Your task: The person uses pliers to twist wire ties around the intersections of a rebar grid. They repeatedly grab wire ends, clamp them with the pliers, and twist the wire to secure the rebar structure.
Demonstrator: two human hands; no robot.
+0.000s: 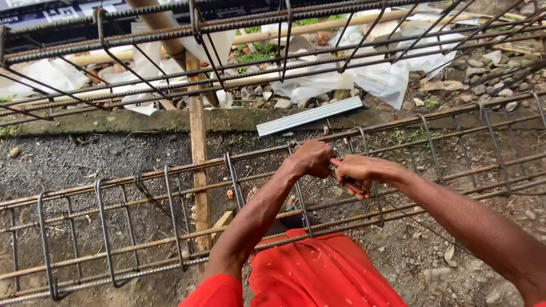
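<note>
Head view: looking down on two bare forearms reaching over a long rebar cage (170, 193) that lies across gravel ground.
Left hand (310, 158): closed in a fist on the cage's upper far bar, beside a bent stirrup (296, 170); fingers curled shut around the bar.
Right hand (358, 172): just beside the left, touching it; fingers wrapped tight on a reddish-handled tool (348, 177) whose working end is hidden between the hands.
Tool place: at the top far bar of the cage, right of the cage's middle, between the two hands.
Tie wire (421, 224): a thin strand runs from under the right hand down toward the ground at the right.
Cage: rusty long bars with dark rectangular stirrups set apart along its length.
Second cage (227, 34): raised along the top of the view.
Wooden post (198, 142): upright behind the near cage, left of the hands.
White strip (310, 116): flat on the ground beyond the hands.
Plastic sheeting (375, 77): crumpled among rubble farther back.
Clothing: red fabric (318, 273) below the arms.
</note>
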